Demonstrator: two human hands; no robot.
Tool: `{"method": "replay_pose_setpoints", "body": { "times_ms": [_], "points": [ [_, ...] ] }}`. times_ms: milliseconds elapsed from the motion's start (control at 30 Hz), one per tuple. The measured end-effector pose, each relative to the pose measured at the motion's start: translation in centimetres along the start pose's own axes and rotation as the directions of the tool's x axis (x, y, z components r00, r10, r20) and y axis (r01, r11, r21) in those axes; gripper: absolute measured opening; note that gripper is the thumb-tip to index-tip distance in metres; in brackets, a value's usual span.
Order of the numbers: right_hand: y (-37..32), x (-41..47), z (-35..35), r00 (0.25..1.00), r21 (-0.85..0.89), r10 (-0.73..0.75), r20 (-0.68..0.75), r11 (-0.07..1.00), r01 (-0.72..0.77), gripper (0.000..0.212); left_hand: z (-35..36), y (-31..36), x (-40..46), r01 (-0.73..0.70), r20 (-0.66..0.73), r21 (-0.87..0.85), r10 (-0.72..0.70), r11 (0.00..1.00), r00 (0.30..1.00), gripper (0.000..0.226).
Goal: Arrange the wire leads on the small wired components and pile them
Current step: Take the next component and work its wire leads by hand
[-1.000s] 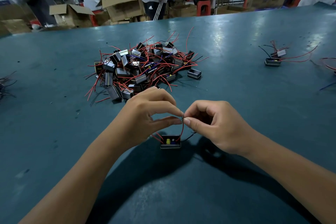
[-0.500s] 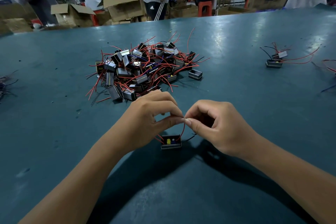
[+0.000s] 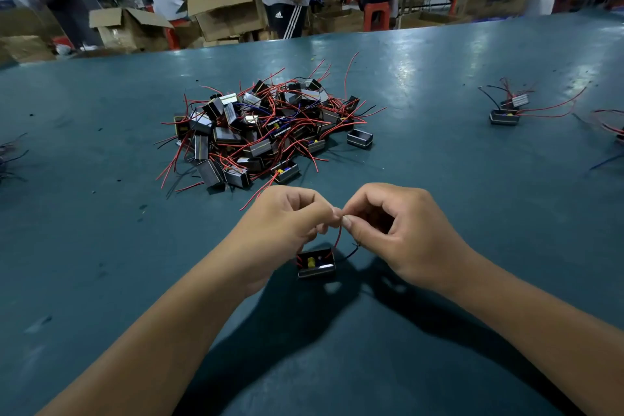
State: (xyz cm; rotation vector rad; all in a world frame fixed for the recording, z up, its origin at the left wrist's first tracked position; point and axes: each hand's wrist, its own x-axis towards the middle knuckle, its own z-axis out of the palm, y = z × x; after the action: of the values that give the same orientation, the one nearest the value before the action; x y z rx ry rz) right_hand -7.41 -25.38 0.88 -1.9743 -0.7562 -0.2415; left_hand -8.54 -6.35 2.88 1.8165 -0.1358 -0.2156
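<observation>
Two hands are held close together over one small black box part (image 3: 316, 263), which sits on the green table (image 3: 439, 179) just under the fingertips. Its red wire (image 3: 338, 238) goes up from the box and is pinched where the two hands meet. The wire tip is held tight between the thumb and first finger of the left hand (image 3: 283, 223), and it is pinched by the thumb and first finger of the right hand (image 3: 398, 233) too. It is probably held this way so the thin wire can be bent or twisted into shape while the box stays put on the table. A thin black wire (image 3: 351, 251) is seen poking out under the right hand. The other fingers of both hands are curled in, and both wrists are lifted a little off the table, with the arms coming in from the bottom corners.

Further back, a big pile of wired box parts (image 3: 266, 132) is heaped in a tangle of red wires. Off to the right, a few more wired parts (image 3: 506, 111) are laid well apart from the pile
</observation>
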Motion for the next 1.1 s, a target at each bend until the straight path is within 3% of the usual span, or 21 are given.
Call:
{"method": "replay_pose_setpoints", "body": {
  "times_ms": [200, 367, 500, 633, 1100],
  "points": [
    [0.3, 0.1, 0.2, 0.991, 0.063, 0.127, -0.045, 0.990, -0.124, 0.017, -1.3, -0.1, 0.0, -0.177, 0.010, 0.231, 0.179, 0.957, 0.984, 0.011],
    [0.6, 0.1, 0.4, 0.987, 0.064, 0.152, -0.053, 0.987, -0.148, 0.014, -0.7, -0.7, 0.2, -0.247, -0.004, 0.358, 0.267, 0.900, 0.964, 0.013],
    [0.8, 0.1, 0.4, 0.990, 0.104, 0.136, -0.048, 0.986, -0.130, 0.009, -0.4, -0.8, 0.4, -0.272, -0.011, 0.360, 0.296, 0.892, 0.955, 0.016],
    [0.9, 0.0, 0.1, 0.997, 0.105, 0.081, 0.003, 0.991, -0.081, 0.025, -0.2, -0.8, 0.4, -0.266, -0.024, 0.356, 0.294, 0.896, 0.956, 0.016],
    [0.9, 0.1, 0.1, 0.991, 0.105, 0.118, -0.067, 0.988, -0.111, 0.017, 0.0, -1.2, 0.6, -0.286, -0.040, 0.368, 0.323, 0.885, 0.946, 0.013]
  ]
}}
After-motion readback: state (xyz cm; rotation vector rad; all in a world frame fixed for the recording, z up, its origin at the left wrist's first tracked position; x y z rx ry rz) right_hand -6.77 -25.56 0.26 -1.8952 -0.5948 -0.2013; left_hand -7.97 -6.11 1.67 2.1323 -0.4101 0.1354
